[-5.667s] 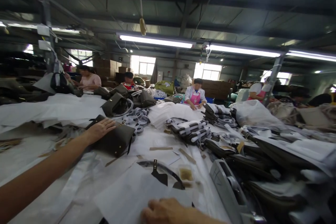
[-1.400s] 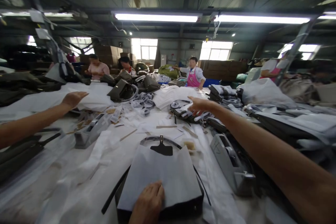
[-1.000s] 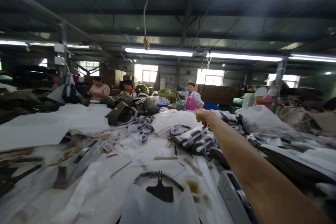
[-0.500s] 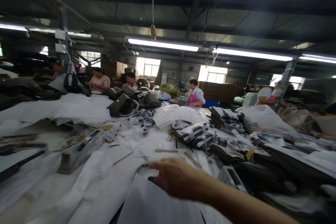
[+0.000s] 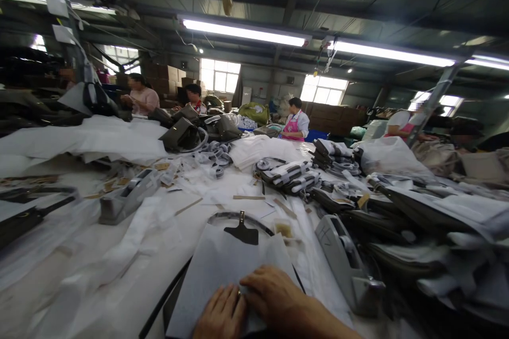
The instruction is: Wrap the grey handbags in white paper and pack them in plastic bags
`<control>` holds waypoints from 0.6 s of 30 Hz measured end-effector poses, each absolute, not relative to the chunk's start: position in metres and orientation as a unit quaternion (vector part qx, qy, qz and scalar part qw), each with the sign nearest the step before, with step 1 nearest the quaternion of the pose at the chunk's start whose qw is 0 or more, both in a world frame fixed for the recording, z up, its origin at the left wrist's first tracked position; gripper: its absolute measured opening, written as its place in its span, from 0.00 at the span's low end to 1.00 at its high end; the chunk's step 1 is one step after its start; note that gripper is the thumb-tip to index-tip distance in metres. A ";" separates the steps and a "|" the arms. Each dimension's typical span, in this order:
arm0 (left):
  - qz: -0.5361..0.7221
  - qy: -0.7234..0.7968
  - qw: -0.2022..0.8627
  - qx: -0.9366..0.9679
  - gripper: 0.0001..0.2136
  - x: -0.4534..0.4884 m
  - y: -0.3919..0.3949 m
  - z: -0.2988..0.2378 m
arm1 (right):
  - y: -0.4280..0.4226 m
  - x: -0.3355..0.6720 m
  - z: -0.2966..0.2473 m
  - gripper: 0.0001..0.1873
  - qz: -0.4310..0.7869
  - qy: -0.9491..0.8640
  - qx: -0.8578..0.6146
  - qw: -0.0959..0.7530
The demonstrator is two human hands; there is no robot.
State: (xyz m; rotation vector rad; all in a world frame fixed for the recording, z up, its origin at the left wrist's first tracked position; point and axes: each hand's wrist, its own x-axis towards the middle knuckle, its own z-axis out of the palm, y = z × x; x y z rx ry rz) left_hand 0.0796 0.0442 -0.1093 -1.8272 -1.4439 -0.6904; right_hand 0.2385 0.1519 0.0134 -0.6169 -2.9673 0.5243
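Observation:
Both my hands rest at the near edge on a white paper sheet (image 5: 222,265) that covers a dark bag, of which a black tab (image 5: 242,233) and a curved strap (image 5: 222,216) stick out past the paper's far edge. My left hand (image 5: 220,315) lies flat on the paper with its fingers stretched forward. My right hand (image 5: 274,296) comes in from the right. Its fingers are bent and their tips press down right beside my left hand's fingers. Whether they pinch anything is hidden.
A grey tape dispenser (image 5: 342,259) stands to the right and another (image 5: 123,201) to the left. Wrapped straps (image 5: 290,175), olive bags (image 5: 183,135) and white sheets (image 5: 91,140) are piled farther back. Dark bags fill the right side (image 5: 397,222). Other people work at the far end (image 5: 296,122).
My right hand has come back from the strap pile to the paper-covered bag. My left hand, earlier out of view, lies on the paper again. The camera has tilted down.

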 end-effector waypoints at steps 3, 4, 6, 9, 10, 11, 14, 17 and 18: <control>-0.246 -0.581 0.315 -0.709 0.17 0.073 0.029 -0.088 | 0.149 0.241 0.019 0.17 0.195 -0.966 -0.169 0.026; -0.228 -0.594 0.293 -0.714 0.17 0.071 0.021 -0.077 | 0.148 0.242 0.020 0.19 0.202 -0.966 -0.162 0.030; -0.198 -0.618 0.246 -0.720 0.13 0.066 0.004 -0.055 | 0.147 0.245 0.019 0.21 0.206 -0.966 -0.157 0.029; -0.178 -0.650 0.178 -0.717 0.14 0.063 -0.013 -0.035 | 0.147 0.247 0.013 0.24 0.188 -0.970 -0.155 -0.001; -0.172 -0.659 0.159 -0.715 0.15 0.063 -0.016 -0.033 | 0.148 0.247 0.011 0.25 0.180 -0.972 -0.151 -0.014; -0.166 -0.667 0.144 -0.712 0.16 0.064 -0.017 -0.032 | 0.148 0.247 0.009 0.25 0.174 -0.974 -0.145 -0.027; -0.152 -0.685 0.129 -0.700 0.16 0.066 -0.018 -0.033 | 0.148 0.245 0.008 0.26 0.169 -0.975 -0.130 -0.064; -0.137 -0.681 0.134 -0.706 0.16 0.064 -0.020 -0.036 | 0.147 0.243 0.012 0.27 0.175 -0.973 -0.128 -0.080; -0.132 -0.678 0.133 -0.711 0.16 0.062 -0.022 -0.037 | 0.147 0.242 0.012 0.27 0.178 -0.972 -0.130 -0.081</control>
